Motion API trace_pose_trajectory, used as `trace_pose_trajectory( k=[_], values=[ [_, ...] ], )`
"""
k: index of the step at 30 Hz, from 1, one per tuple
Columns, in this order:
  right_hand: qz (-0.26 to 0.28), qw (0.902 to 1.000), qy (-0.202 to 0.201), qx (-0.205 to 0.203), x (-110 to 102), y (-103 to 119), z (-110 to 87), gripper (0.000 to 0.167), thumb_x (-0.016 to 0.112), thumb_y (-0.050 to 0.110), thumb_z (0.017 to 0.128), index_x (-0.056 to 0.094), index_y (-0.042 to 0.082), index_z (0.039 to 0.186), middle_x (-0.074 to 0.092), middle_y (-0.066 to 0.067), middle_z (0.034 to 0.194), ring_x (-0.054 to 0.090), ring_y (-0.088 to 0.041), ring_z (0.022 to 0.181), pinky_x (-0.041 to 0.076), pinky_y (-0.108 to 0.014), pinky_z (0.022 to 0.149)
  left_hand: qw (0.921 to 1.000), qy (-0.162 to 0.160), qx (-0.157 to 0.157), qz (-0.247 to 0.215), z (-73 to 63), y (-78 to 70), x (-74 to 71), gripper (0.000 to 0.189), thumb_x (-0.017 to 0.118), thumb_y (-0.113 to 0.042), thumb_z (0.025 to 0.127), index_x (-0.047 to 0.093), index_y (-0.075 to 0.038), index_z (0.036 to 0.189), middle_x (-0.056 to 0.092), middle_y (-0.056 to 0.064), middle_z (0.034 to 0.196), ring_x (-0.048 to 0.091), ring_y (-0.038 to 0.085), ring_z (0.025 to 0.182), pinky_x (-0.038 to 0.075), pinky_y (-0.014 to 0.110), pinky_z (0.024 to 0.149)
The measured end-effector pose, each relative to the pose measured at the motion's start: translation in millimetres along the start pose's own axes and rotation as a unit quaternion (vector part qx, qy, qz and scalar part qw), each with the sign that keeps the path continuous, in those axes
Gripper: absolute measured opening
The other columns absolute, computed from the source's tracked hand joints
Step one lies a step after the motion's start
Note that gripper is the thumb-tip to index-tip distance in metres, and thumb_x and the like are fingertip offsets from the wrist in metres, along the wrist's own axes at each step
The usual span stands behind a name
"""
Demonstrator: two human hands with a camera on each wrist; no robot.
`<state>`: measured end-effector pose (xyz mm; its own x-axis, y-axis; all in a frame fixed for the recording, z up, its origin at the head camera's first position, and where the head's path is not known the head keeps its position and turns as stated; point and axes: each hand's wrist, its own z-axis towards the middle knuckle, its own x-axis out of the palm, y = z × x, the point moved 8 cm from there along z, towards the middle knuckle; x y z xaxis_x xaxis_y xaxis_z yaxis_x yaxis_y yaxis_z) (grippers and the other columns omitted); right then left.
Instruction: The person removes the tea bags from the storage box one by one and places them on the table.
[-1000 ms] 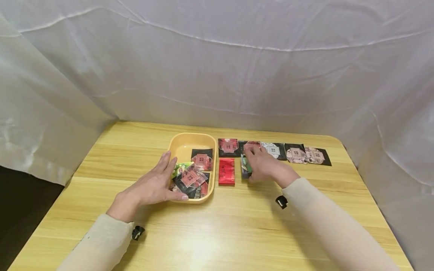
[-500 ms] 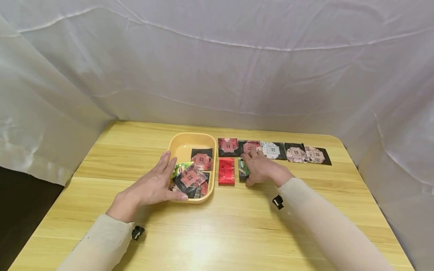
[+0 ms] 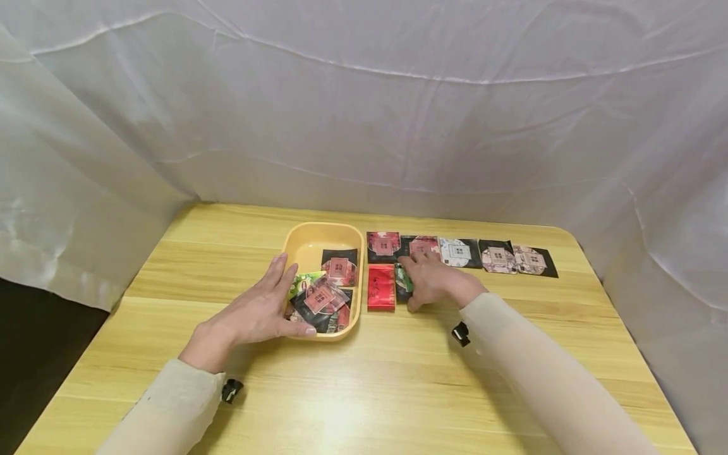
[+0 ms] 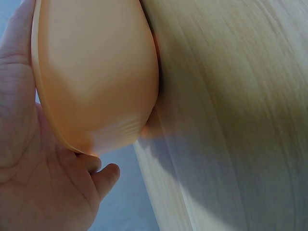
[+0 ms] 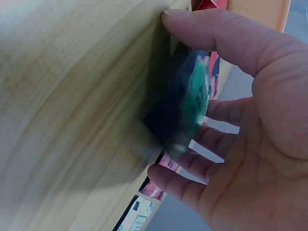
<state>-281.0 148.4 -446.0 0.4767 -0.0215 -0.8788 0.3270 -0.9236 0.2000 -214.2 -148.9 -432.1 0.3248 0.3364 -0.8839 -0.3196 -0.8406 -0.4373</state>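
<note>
My left hand (image 3: 254, 314) rests on the left and near rim of a yellow-orange plastic tray (image 3: 298, 253), fingers extended along its side and thumb over the front edge. In the left wrist view the palm lies against the rim beside the tray's outer wall (image 4: 96, 72). My right hand (image 3: 433, 279) holds a black and green tea sachet (image 3: 402, 285) by its edges, between thumb and fingertips. That sachet lies just right of a shiny red sachet (image 3: 381, 287). The right wrist view shows the green sachet (image 5: 196, 91) blurred, with the fingers spread around it.
Several black sachets with printed labels form a row at the back, from a red-labelled one (image 3: 383, 246) to a pale pink one (image 3: 533, 260). More sachets (image 3: 321, 298) lie loosely in the tray. A pale cloth (image 3: 398, 126) hangs behind the wooden table (image 3: 364, 392).
My right hand has moved left with the green sachet, bringing it from a gap away to right beside the red sachet. My left hand and the tray have stayed put.
</note>
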Motion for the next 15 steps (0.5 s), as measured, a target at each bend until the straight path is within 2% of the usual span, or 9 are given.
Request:
trace_pose_trajectory(
  k=[15],
  values=[
    [0.0,1.0,-0.002,-0.001,-2.4,-2.3,-0.7,0.115,0.09,0.034,0.081,0.021,0.007,0.169,0.01,-0.028,0.174,0.006,-0.051,0.161,0.016,-0.069,0.126,1.0,0.002,0.001,0.007,1.1,-0.4,-1.1,0.144,0.069,-0.089,0.073,0.008,-0.002,0.169,-0.014,0.021,0.176,-0.002,0.041,0.163,0.026,0.06,0.127]
  ],
)
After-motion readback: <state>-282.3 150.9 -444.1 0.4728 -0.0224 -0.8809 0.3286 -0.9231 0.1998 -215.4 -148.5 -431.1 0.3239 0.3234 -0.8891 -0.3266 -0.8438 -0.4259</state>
